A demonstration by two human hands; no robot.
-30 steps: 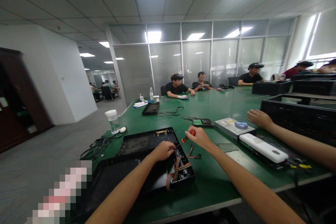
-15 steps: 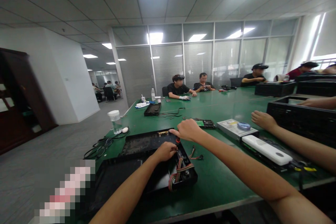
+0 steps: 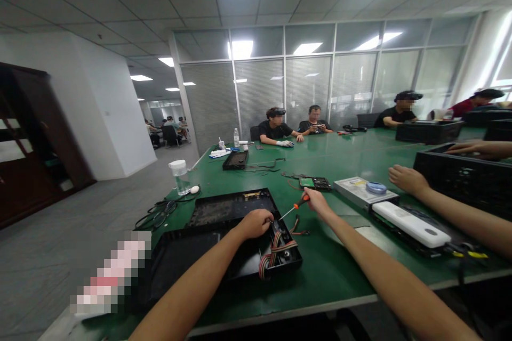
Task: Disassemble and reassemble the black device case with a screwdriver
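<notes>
A black opened computer case [image 3: 224, 216] lies on the green table [image 3: 332, 272] in front of me. My left hand [image 3: 256, 222] is closed inside its right end, fingers curled on a part I cannot make out, beside a striped ribbon cable [image 3: 276, 253]. My right hand [image 3: 316, 201] grips an orange-handled screwdriver [image 3: 294, 206], whose thin shaft slants down-left toward the left hand's fingers.
A neighbour's hand [image 3: 408, 178] rests at the right near a silver drive [image 3: 360, 192] and a white box [image 3: 412, 224]. Black crates [image 3: 460, 176] stand at far right. A circuit board [image 3: 316, 183], cables [image 3: 158, 216] and a water bottle [image 3: 180, 176] lie around. Several people sit across the table.
My right hand dropped from above the case's far edge to beside it, and the screwdriver shows again, pointing at the left hand. The left hand stayed inside the case. The view tilted slightly.
</notes>
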